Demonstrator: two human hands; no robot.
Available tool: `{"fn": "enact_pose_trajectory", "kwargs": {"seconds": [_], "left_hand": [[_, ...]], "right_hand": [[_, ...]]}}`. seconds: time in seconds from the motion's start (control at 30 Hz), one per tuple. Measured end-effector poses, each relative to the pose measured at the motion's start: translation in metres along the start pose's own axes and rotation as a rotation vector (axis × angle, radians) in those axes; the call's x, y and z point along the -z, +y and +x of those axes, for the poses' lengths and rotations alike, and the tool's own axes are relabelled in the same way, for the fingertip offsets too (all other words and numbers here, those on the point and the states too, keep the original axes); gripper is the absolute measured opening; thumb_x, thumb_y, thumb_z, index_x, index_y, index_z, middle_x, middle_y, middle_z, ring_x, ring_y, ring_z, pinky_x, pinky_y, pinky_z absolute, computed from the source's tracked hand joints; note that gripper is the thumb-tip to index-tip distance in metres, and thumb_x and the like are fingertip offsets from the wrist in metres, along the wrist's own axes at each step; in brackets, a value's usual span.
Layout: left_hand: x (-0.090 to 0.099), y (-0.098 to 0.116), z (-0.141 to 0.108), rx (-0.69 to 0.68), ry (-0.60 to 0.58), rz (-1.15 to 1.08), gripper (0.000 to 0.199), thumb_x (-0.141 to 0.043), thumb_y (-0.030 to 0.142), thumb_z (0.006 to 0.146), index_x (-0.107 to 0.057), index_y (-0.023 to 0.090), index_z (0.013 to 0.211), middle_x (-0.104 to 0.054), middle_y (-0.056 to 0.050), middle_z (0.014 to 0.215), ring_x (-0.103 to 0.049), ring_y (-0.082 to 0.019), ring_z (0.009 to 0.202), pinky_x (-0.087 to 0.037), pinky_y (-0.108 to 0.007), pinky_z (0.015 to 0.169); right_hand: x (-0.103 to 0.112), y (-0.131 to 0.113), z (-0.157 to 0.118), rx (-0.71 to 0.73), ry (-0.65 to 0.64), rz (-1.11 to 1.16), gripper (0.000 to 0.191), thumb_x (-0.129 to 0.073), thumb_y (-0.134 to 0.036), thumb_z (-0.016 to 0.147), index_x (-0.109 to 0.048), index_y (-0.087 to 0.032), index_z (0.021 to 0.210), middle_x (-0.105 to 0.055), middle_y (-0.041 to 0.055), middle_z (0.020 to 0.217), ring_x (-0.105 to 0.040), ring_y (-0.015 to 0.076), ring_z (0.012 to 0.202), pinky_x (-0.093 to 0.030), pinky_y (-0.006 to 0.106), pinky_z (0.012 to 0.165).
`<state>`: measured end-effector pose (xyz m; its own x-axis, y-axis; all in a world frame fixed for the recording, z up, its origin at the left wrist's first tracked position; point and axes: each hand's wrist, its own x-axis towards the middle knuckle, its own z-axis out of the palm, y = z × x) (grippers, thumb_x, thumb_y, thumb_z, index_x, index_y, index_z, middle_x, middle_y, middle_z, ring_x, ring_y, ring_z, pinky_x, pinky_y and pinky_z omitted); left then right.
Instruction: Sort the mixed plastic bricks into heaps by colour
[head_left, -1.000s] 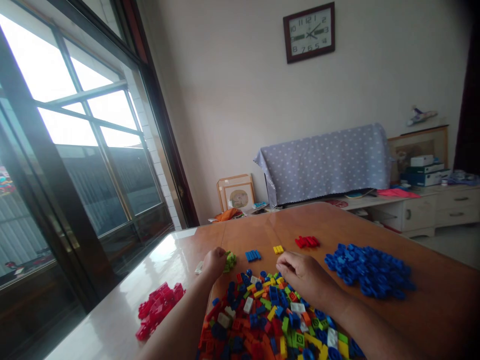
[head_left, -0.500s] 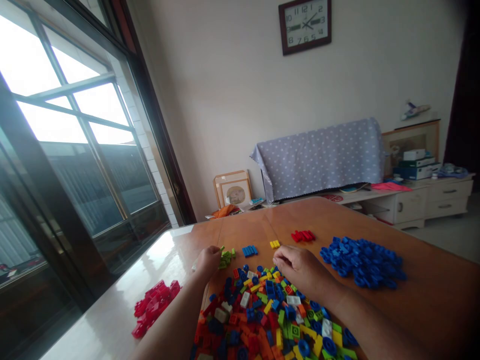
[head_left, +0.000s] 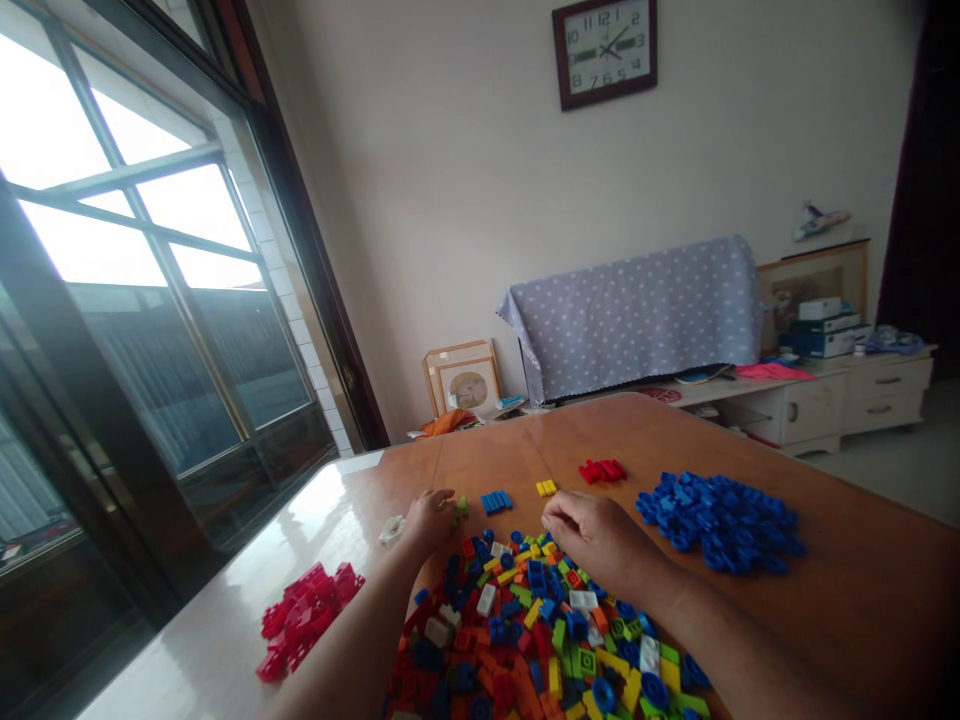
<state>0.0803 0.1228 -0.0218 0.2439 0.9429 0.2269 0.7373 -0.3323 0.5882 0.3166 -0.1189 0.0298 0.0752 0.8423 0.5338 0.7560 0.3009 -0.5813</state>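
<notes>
My left hand [head_left: 433, 522] is over the small group of lime green bricks [head_left: 462, 508], covering most of them. Its fingers are bent together, and what they hold, if anything, is hidden. At the far right edge of the mixed brick pile [head_left: 517, 625] rests my right hand [head_left: 589, 527], fingers curled in; their contents cannot be seen. Just beyond it lies a short row of yellow bricks [head_left: 546, 488]. Between the two hands, farther back, is a row of blue bricks [head_left: 496, 502]. Small red bricks [head_left: 601, 471] lie behind the right hand.
A heap of blue pieces [head_left: 720, 522] covers part of the table [head_left: 847, 590] at right. Pinkish-red blocks [head_left: 307, 615] are piled left of my left forearm. Some whitish clear pieces [head_left: 391, 530] lie beside the left wrist. A cloth-covered object [head_left: 637, 315] stands behind the table.
My left hand has shifted slightly right and now covers more of the green bricks, uncovering the whitish pieces. My right hand stays in much the same place. The view has turned slightly.
</notes>
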Motion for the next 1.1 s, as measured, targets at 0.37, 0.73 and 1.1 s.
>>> {"fn": "enact_pose_trajectory", "kwargs": {"seconds": [0.37,0.73,1.1], "left_hand": [[-0.023,-0.006,0.010,-0.180,-0.118,0.235,0.038,-0.063,0.024,0.079,-0.067,0.021,0.117,-0.064,-0.010,0.126,-0.061,-0.024,0.115,-0.045,-0.030,0.097],[-0.017,-0.002,0.006,-0.185,-0.138,0.289,0.043,-0.067,0.032,0.078,-0.063,0.026,0.120,-0.062,-0.008,0.129,-0.060,-0.025,0.115,-0.046,-0.032,0.093],[-0.024,-0.005,0.010,-0.186,-0.125,0.333,0.027,-0.055,0.027,0.085,-0.063,0.021,0.110,-0.063,-0.010,0.118,-0.059,-0.026,0.112,-0.044,-0.034,0.093]], "right_hand": [[0.004,-0.001,0.001,-0.001,0.011,0.001,0.017,-0.052,-0.025,0.094,-0.061,-0.021,0.080,-0.064,-0.0009,0.077,-0.061,0.0145,0.073,-0.037,0.025,0.066],[0.004,0.000,0.000,-0.009,0.018,0.000,0.016,-0.052,-0.024,0.093,-0.062,-0.021,0.080,-0.065,-0.0005,0.077,-0.060,0.0148,0.073,-0.036,0.024,0.065],[0.007,-0.001,0.000,-0.018,-0.003,-0.001,0.016,-0.053,-0.023,0.092,-0.061,-0.020,0.079,-0.064,-0.0010,0.076,-0.060,0.0139,0.072,-0.035,0.024,0.064]]}}
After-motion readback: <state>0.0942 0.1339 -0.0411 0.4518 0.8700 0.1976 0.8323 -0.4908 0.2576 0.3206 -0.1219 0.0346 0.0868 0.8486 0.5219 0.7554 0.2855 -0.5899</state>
